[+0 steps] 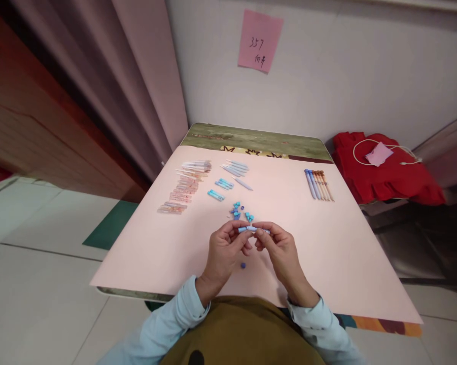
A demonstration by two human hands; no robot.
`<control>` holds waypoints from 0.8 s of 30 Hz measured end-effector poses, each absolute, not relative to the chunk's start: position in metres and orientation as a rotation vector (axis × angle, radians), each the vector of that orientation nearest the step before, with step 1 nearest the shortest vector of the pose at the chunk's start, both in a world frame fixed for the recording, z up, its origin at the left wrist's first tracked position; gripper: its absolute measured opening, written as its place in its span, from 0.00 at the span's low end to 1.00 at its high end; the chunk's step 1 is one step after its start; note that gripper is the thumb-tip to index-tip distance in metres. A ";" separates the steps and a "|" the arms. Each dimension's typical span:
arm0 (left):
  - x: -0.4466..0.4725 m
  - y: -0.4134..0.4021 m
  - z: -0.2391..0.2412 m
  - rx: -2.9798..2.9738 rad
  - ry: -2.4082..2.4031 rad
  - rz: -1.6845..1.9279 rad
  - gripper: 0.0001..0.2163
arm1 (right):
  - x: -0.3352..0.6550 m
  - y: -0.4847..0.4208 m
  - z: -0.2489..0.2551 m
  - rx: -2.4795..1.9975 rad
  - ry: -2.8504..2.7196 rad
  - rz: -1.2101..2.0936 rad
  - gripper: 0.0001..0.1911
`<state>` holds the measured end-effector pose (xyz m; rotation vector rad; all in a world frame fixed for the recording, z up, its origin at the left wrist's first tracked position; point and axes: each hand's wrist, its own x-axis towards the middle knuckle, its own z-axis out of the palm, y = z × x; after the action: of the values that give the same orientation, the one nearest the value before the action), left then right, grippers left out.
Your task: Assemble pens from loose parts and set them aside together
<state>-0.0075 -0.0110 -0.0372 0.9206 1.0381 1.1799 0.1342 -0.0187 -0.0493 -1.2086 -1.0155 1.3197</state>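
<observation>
Both hands pinch a light blue pen (252,229) held level above the table near its front. My left hand (225,248) grips its bluer left end, while my right hand (279,247) is closed on the right end. Just beyond the fingers lie small turquoise and dark blue pen parts (236,210). A single dark blue piece (243,265) rests between the wrists. Farther back are turquoise-ended clear barrels (216,195) in two small groups, and slim pale blue pen pieces (236,168), one lying apart from the others.
A pale pink sheet (137,263) covers most of the table. Clear and pinkish pen parts (184,190) form a column at left. At right, several pens (318,185) with blue or brown tops lie in a row. A red cloth (384,177) with a white cable sits beyond the right edge.
</observation>
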 end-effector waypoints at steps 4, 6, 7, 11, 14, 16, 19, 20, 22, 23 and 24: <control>-0.007 -0.011 -0.035 0.933 1.034 1.162 0.10 | 0.129 -0.020 -0.050 -1.082 -0.903 1.515 0.14; -0.007 -0.011 -0.033 0.937 1.044 1.155 0.09 | 0.128 -0.021 -0.052 -1.046 -0.850 1.603 0.15; -0.007 -0.011 -0.033 0.944 1.053 1.153 0.09 | 0.128 -0.022 -0.052 -1.043 -0.837 1.624 0.16; -0.009 -0.010 -0.035 0.984 1.104 1.137 0.10 | 0.127 -0.023 -0.054 -1.107 -0.893 1.560 0.18; -0.009 -0.008 -0.038 0.994 1.132 1.086 0.10 | 0.127 -0.021 -0.057 -1.145 -0.916 1.495 0.19; -0.011 -0.006 -0.041 0.929 1.129 1.037 0.12 | 0.129 -0.019 -0.061 -1.174 -0.903 1.474 0.18; -0.018 -0.002 -0.044 0.730 1.120 1.002 0.15 | 0.135 -0.016 -0.065 -1.245 -0.900 1.404 0.17; -0.022 0.000 -0.046 0.666 1.118 1.024 0.15 | 0.137 -0.016 -0.065 -1.263 -0.899 1.375 0.17; -0.028 0.004 -0.048 0.577 1.113 1.118 0.14 | 0.140 -0.015 -0.066 -1.270 -0.880 1.333 0.17; -0.031 0.006 -0.049 0.550 1.108 1.170 0.14 | 0.141 -0.014 -0.065 -1.261 -0.859 1.323 0.17; -0.034 0.007 -0.050 0.535 1.105 1.211 0.13 | 0.141 -0.014 -0.065 -1.251 -0.832 1.323 0.17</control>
<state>-0.0335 0.0071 -0.0503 0.5345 1.1047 1.2113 0.1410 -0.0143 -0.0653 -1.2508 -0.8323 1.3227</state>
